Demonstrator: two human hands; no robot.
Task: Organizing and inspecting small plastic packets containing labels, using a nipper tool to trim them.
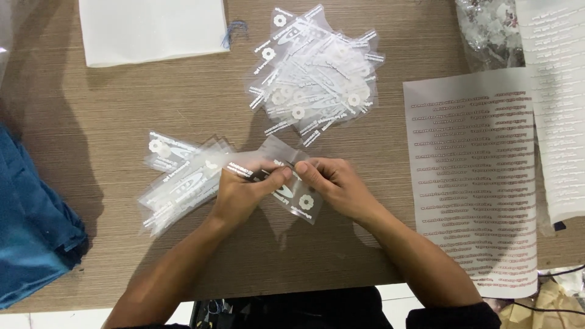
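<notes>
Right now a big brown table (122,103) with a wood look fills most of the view. On its left edge lies a folded blue cloth (30,231). At the top left sits a plain white sheet (152,27). On the right side lies a long white sheet of labels (472,176), with rows of small reddish print, and a second sheet (557,103) just like it lies partly over its right edge. A crinkly clear bag (484,30) sits at the top right corner, near those sheets.

Near the top middle of the table is a big pile of small clear bags (317,76), each with white print and a little white flower shape. A smaller pile of the same bags (180,180) lies to the left of the hands, spread out like a fan.

In the middle, the person holds one small clear bag (292,189) just above the table, between the two piles. The left hand (241,195) has a closed grip on the bag's top edge, with thumb and fingers pinched together. The right hand (335,183) also has a closed grip on that same edge, just beside the left hand, so the fingertips nearly touch. The bag hangs down a little between the hands, and its white flower shape shows near the bottom corner. The left hand also rests against the edge of the smaller pile. Both forearms reach in from the bottom.
</notes>
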